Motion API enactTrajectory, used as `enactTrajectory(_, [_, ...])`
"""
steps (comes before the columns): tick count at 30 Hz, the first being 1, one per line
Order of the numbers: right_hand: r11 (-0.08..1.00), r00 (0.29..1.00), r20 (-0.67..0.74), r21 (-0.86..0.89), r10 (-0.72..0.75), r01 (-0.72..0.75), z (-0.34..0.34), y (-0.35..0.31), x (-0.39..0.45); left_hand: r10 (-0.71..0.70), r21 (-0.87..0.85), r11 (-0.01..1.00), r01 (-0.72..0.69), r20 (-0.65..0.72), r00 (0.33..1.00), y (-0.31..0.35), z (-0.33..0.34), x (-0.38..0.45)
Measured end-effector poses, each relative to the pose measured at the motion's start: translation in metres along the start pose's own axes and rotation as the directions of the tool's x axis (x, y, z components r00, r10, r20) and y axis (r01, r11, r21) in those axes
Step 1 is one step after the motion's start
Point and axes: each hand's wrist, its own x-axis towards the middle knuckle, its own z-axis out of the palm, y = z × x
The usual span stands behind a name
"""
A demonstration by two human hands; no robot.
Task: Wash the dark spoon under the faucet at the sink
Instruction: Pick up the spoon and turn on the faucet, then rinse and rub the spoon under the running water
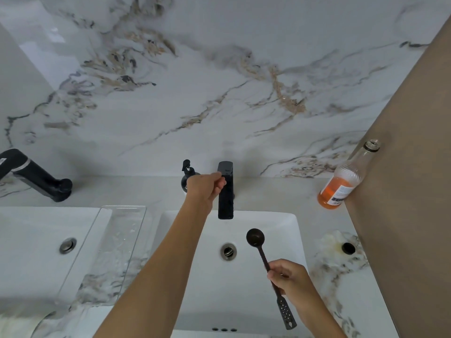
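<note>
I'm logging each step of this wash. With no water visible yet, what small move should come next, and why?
Probably lift or turn the faucet handle with the left hand, which already grips its top. No stream shows at the spout, and the right hand holds the dark spoon over the sink, to the right of the spout.

Two bare forearms are showing in the head view — no sleeves are covering them as far as the lower edge. The left hand (207, 189) and the right hand (290, 276) are wearing no gloves, rings or bracelets, and neither wrist is carrying a watch or band. The fingernails are appearing short and plain, though they are too small to judge finely.
</note>
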Motion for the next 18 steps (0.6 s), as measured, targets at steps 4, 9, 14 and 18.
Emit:
enactTrajectory(4, [1.0,1.0,-0.003,0.015,0.0,0.0,-0.001,-0.003,-0.001,0.018,0.011,1.0,-0.018,0.042,0.999,0.001,-0.001,-0.003])
enactTrajectory(9, [1.0,1.0,0.005,-0.005,-0.003,0.003,0.0,-0.003,-0.001,0.209,0.094,0.974,-0.208,0.001,0.978,-0.025,-0.026,-0.017])
enactTrajectory(14, [0.999,0.999,0.044,-0.045,-0.003,0.005,0.007,-0.004,0.005,0.123,0.232,0.968,-0.091,-0.126,0.984,-0.101,-0.062,-0.024])
enactTrajectory(18, [0.984,0.992,0.127,-0.178,0.0,0.023,0.012,-0.013,0.014,-0.074,0.232,0.972,0.049,0.102,0.992,-0.144,-0.065,-0.032])
